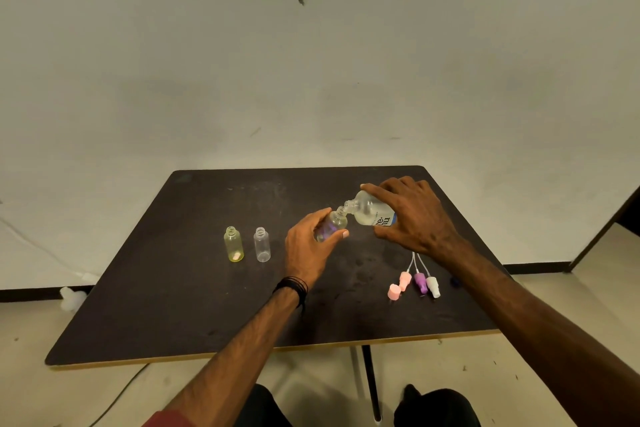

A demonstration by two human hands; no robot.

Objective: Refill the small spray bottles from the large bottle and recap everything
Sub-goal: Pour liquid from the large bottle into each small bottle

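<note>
My right hand [412,215] is wrapped over the large bottle [372,213], gripping it from above and tipping it so its long axis runs down and to my left, neck lowest. My left hand [310,246] is closed round a small spray bottle [334,224] with a purplish tint, leaning it up and to the right so its open mouth meets the big bottle's neck. The two necks look touching, or very nearly. That meeting point is what the pour depends on, I think: mouth under mouth, between my hands above the dark table [173,288].

To my left stand a yellow bottle [234,244] and a clear bottle [262,244], both upright, uncapped and nearer my left hand. The spray tops [419,279] and a pink cap [394,291] lie just below my right wrist.
</note>
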